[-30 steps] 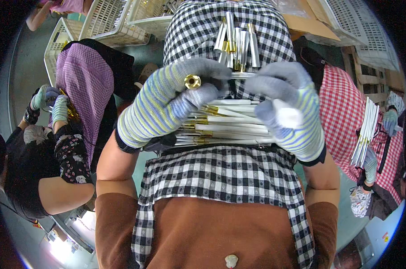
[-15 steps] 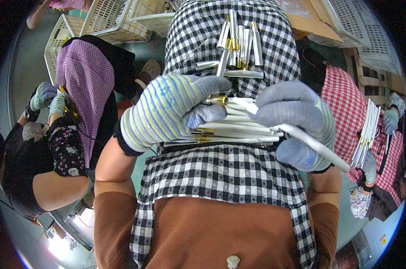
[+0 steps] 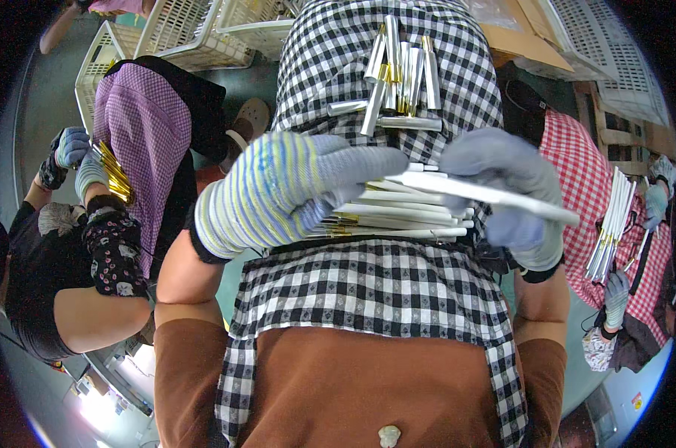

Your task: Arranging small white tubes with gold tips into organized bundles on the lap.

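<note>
- Far left: co-worker, pink-and-purple checked cloth (image 3: pixel 144 123) over the lap, gloved hands at a bunch of thin gold metallic pieces (image 3: pixel 114 175).
- Top left: white slatted plastic crates (image 3: pixel 192 45) on the floor.
- Centre: work surface is the wearer's lap, under a black-and-white checked fabric apron (image 3: pixel 382 272). Short silver tubes with gold ends (image 3: pixel 412 75) in a loose pile on the far part; slim white rods with gold ends (image 3: pixel 405 213) lie crosswise nearer the body.
- Top right: brown cardboard box (image 3: pixel 521 45), flap out.
- Far right: co-worker, red-and-white checked apron (image 3: pixel 577 160), bundle of white sticks (image 3: pixel 609 224) on it.
- Left hand (image 3: pixel 308 179), striped knit glove: palm down, index stretched right; grip clamped on the left end of one long white rod (image 3: pixel 509 196), above the lap.
- Right hand (image 3: pixel 513 187), grey-palmed glove: blurred, fingers bent around the rod's middle; can't tell if its grip is tight.
</note>
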